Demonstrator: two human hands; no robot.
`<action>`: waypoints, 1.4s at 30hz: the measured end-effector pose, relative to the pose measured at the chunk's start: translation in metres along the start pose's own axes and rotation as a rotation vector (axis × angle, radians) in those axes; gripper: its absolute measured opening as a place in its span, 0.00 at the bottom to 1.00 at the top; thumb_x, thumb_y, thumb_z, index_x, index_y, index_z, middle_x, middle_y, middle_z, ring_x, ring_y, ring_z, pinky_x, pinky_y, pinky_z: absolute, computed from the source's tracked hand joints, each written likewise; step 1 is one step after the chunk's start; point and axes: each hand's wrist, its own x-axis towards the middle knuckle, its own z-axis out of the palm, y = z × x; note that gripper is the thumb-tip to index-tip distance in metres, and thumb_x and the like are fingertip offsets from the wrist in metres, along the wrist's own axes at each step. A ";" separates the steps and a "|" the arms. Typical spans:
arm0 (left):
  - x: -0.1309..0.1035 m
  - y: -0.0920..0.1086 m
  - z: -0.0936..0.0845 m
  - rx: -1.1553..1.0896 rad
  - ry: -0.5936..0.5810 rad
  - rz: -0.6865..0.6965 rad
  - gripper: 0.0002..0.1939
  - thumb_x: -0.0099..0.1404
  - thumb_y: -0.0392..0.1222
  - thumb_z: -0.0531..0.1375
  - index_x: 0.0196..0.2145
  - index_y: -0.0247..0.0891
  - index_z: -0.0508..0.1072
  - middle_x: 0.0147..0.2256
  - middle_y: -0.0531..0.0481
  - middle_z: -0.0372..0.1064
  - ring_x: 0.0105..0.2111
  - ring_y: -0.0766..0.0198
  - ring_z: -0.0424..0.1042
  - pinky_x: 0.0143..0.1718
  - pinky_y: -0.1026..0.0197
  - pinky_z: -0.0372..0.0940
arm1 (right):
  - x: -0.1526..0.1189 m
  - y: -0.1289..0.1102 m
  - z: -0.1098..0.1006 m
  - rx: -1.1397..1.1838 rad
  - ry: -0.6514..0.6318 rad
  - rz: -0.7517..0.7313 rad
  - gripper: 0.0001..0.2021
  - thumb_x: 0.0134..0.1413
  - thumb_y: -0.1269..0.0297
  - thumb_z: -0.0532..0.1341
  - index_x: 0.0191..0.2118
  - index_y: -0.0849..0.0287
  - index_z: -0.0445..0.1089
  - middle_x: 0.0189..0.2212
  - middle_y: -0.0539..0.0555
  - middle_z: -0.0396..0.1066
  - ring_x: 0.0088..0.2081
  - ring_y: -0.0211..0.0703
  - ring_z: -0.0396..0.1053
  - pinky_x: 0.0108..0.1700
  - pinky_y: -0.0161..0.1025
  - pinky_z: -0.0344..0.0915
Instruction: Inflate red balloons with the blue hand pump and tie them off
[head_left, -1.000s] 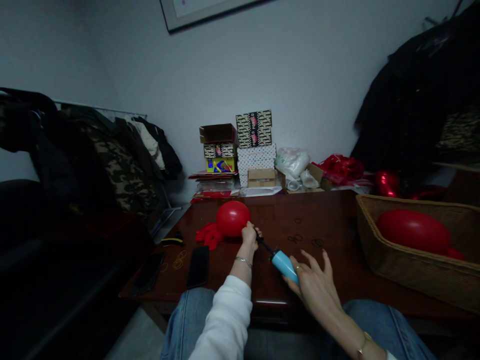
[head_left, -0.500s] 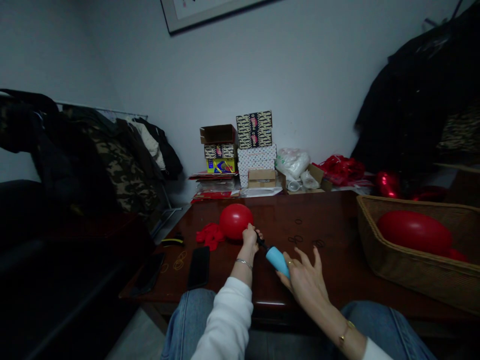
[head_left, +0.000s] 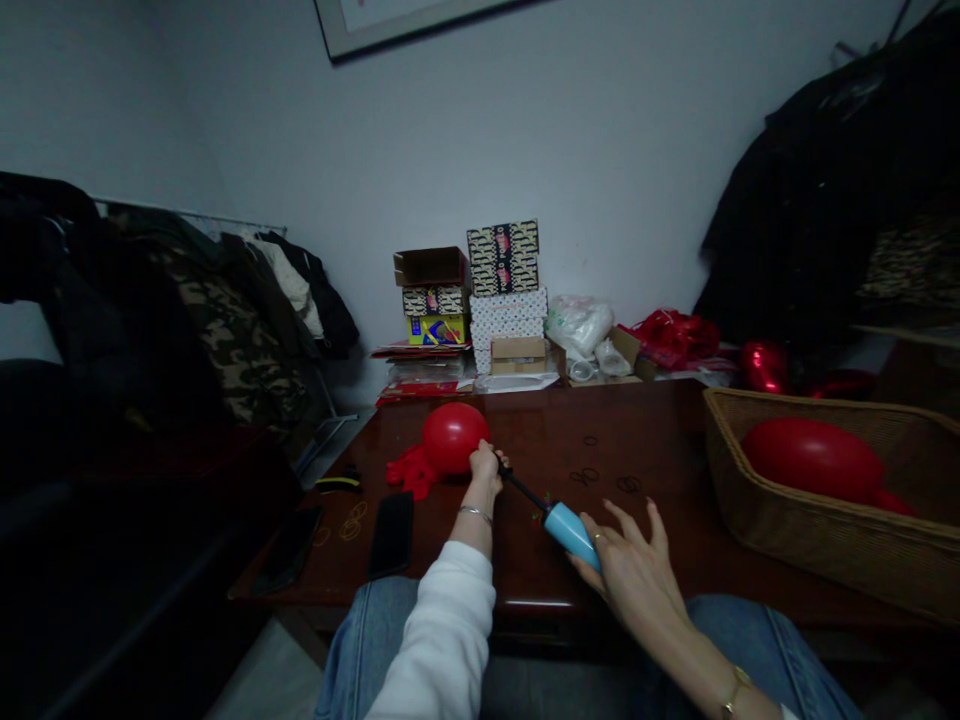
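Observation:
A round red balloon (head_left: 454,438) rests over the dark wooden table, its neck end at my left hand (head_left: 487,468). My left hand is closed round the balloon's neck and the black tip of a pump. The light blue pump body (head_left: 572,536) slants down to the right, a black rod showing between it and my left hand. My right hand (head_left: 637,565) has the pump body between thumb and palm, with several fingers stretched out. Limp red balloons (head_left: 412,472) lie just left of the inflated one.
A wicker basket (head_left: 832,510) with a red balloon stands at the right. Dark rubber bands (head_left: 628,484), yellowish bands (head_left: 353,521), a black phone (head_left: 391,535) and a yellow-black tool (head_left: 339,483) lie on the table (head_left: 540,425). Boxes (head_left: 508,320) are stacked behind.
The blue pump body and my right hand have moved away from my left hand, down to the right, and more black rod shows. The balloon looks slightly further left in view.

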 end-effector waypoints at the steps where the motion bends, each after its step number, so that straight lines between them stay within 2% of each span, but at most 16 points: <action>1: 0.000 -0.001 0.001 0.006 -0.005 -0.001 0.11 0.67 0.40 0.46 0.25 0.39 0.56 0.15 0.58 0.53 0.12 0.71 0.54 0.15 0.68 0.51 | 0.006 -0.003 0.002 0.001 -0.005 0.005 0.18 0.56 0.57 0.56 0.48 0.60 0.70 0.34 0.55 0.77 0.53 0.54 0.64 0.62 0.60 0.32; 9: 0.001 -0.008 0.008 0.029 -0.021 -0.036 0.11 0.66 0.41 0.49 0.25 0.39 0.57 0.15 0.57 0.53 0.12 0.71 0.55 0.14 0.68 0.52 | 0.058 -0.036 0.014 -0.038 -0.128 0.033 0.21 0.56 0.56 0.55 0.49 0.66 0.68 0.34 0.61 0.76 0.53 0.56 0.63 0.61 0.60 0.29; 14: 0.003 -0.003 0.006 0.037 -0.001 -0.050 0.11 0.64 0.42 0.52 0.25 0.38 0.58 0.15 0.57 0.53 0.12 0.72 0.54 0.15 0.68 0.52 | 0.070 -0.048 0.013 -0.051 -0.159 0.045 0.21 0.57 0.57 0.54 0.49 0.68 0.69 0.34 0.62 0.76 0.53 0.56 0.63 0.61 0.60 0.28; 18: 0.006 0.003 0.004 0.049 -0.009 -0.053 0.11 0.65 0.41 0.51 0.25 0.38 0.57 0.14 0.58 0.53 0.12 0.72 0.54 0.15 0.69 0.51 | 0.058 -0.045 0.009 -0.035 -0.151 0.058 0.21 0.56 0.56 0.56 0.49 0.66 0.68 0.35 0.61 0.76 0.53 0.56 0.63 0.61 0.59 0.30; 26: 0.006 0.011 0.001 0.113 -0.044 -0.025 0.12 0.66 0.39 0.47 0.24 0.39 0.56 0.14 0.57 0.52 0.12 0.71 0.54 0.15 0.68 0.50 | -0.005 -0.013 -0.004 0.022 -0.044 0.033 0.18 0.56 0.56 0.56 0.47 0.60 0.70 0.36 0.56 0.77 0.53 0.53 0.64 0.63 0.59 0.32; 30: 0.005 0.007 0.003 0.093 -0.036 -0.030 0.12 0.67 0.39 0.45 0.24 0.39 0.56 0.14 0.57 0.52 0.12 0.71 0.54 0.16 0.68 0.50 | -0.013 -0.009 -0.008 0.003 -0.038 0.030 0.17 0.56 0.56 0.56 0.46 0.60 0.71 0.35 0.55 0.77 0.52 0.53 0.65 0.62 0.60 0.32; 33: 0.003 0.001 0.007 0.085 -0.044 -0.045 0.12 0.67 0.39 0.45 0.25 0.39 0.56 0.14 0.57 0.52 0.12 0.71 0.54 0.16 0.68 0.51 | -0.001 -0.013 -0.004 -0.021 -0.064 0.047 0.17 0.55 0.56 0.57 0.46 0.61 0.71 0.33 0.56 0.77 0.52 0.54 0.64 0.62 0.60 0.32; 42: -0.001 -0.014 0.019 0.075 -0.042 -0.095 0.12 0.67 0.39 0.46 0.25 0.38 0.57 0.15 0.57 0.53 0.12 0.71 0.54 0.15 0.68 0.51 | 0.059 -0.041 0.011 -0.050 -0.161 0.113 0.20 0.56 0.57 0.55 0.48 0.67 0.69 0.34 0.61 0.76 0.52 0.56 0.63 0.61 0.59 0.32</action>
